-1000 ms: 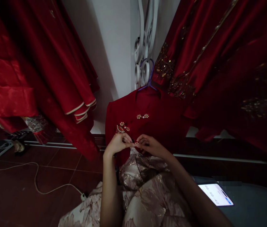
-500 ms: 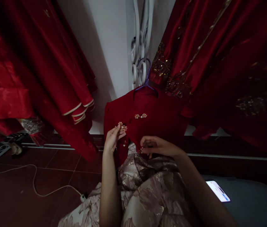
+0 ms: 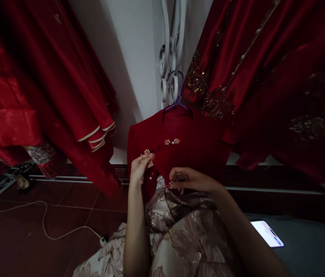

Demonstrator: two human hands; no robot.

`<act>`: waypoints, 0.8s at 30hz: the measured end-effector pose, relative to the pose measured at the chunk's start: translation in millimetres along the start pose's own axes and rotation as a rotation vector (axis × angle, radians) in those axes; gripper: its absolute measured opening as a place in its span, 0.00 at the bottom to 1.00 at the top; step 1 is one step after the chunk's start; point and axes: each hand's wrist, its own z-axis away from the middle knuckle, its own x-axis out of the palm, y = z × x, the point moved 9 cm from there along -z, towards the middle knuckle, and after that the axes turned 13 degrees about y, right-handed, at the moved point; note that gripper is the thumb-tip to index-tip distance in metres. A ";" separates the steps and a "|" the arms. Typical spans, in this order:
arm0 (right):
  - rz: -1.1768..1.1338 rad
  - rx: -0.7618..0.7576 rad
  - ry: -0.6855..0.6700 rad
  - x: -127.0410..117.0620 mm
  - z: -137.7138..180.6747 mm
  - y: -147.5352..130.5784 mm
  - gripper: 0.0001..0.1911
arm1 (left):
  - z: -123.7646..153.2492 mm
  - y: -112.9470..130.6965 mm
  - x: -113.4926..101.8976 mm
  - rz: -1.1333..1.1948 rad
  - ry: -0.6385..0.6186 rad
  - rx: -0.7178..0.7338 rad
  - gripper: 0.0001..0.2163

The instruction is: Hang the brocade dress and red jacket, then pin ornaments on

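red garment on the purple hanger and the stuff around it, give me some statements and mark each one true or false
1. The red garment hangs on a purple hanger. True.
2. The phone has a dark screen. False: its screen is lit.
3. A cable lies on the tiled floor. True.
4. The left hand rests on the tiled floor. False: its fingers are at a beaded ornament on the red garment.
5. The right hand is at the front of the red garment. True.
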 end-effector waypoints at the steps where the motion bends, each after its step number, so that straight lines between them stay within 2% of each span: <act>1: 0.006 0.002 0.001 0.6 -0.5 0.4 0.16 | -0.5 0.1 -0.9 -0.010 0.029 0.014 0.14; 4: 0.021 -0.003 0.008 1.1 -2.0 1.9 0.17 | -1.8 -0.8 -2.9 -0.090 0.093 0.047 0.16; 6: 0.037 -0.001 0.005 0.5 -1.7 3.7 0.17 | -1.5 2.4 -2.2 -0.227 0.129 0.092 0.18; 8: 0.059 0.006 -0.012 -0.6 0.7 5.5 0.17 | 2.4 20.1 2.6 -0.389 0.196 0.242 0.18; 10: 0.085 0.021 -0.039 -2.2 5.1 7.0 0.17 | 14.4 51.1 22.4 -0.523 0.207 0.510 0.17; 13: 0.144 0.055 -0.089 -5.5 13.3 9.0 0.17 | 43.0 91.1 74.1 -0.683 0.040 0.936 0.13; 15: 0.183 0.067 -0.116 -8.3 18.0 9.4 0.18 | 54.9 103.0 101.7 -0.810 -0.070 1.119 0.12; 18: 0.209 0.060 -0.137 -11.9 22.1 8.1 0.18 | 54.7 105.3 123.6 -1.011 -0.195 1.257 0.13; 21: 0.221 0.046 -0.132 -14.9 23.5 6.2 0.18 | 51.3 102.3 132.2 -1.122 -0.333 1.338 0.13; 24: 0.235 0.045 -0.113 -16.7 23.7 4.1 0.19 | 54.4 102.4 137.0 -1.167 -0.418 1.419 0.11</act>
